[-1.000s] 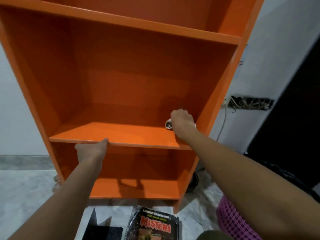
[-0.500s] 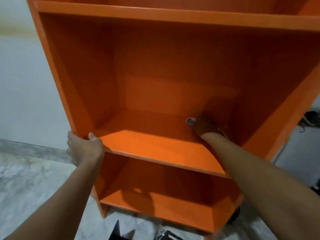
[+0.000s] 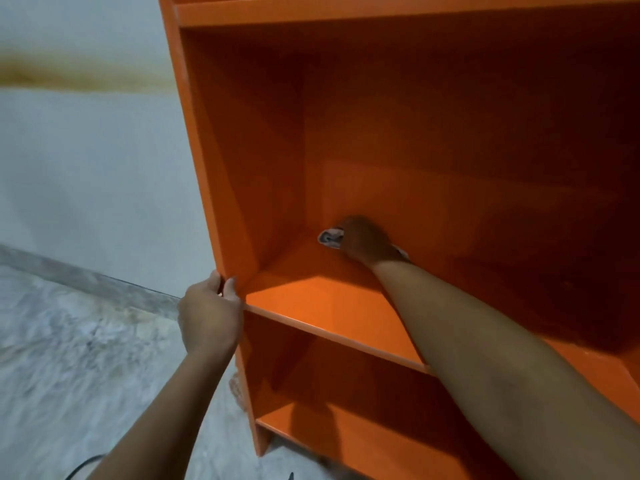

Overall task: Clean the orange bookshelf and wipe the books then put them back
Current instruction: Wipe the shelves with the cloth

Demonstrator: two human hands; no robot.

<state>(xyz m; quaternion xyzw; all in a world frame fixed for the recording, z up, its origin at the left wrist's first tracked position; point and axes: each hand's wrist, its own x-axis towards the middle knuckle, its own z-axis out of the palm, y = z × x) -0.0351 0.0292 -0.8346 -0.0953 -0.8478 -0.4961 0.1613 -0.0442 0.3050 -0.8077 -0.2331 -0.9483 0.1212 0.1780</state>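
My right hand (image 3: pixel 367 242) is deep in the bookshelf (image 3: pixel 450 150), knuckles up, curled down over a bunched cloth (image 3: pixel 329 237) and pressing it onto the middle shelf (image 3: pixel 325 306). I can't see the fingertips behind the back of the hand. A pale fold of the cloth sticks out on the hand's left and a smaller bit shows at its right by the wrist. The cloth sits at the shelf's back edge, close to the back left corner, where the shelf meets the back panel. My forearm runs from there across the shelf and over its front edge towards me.

My left hand (image 3: pixel 209 317) grips the front edge of the left side panel (image 3: pixel 242 168), right at the shelf's front left corner. The thumb is on the inner face and the fingers wrap round the outer face.

Below is a lower shelf (image 3: pixel 346 431) and above an upper one (image 3: pixel 381 10). Left of the bookshelf are a pale wall (image 3: pixel 86 168) and a marbled floor (image 3: pixel 69 358). A dark cable (image 3: pixel 81 465) lies on the floor at the bottom edge.
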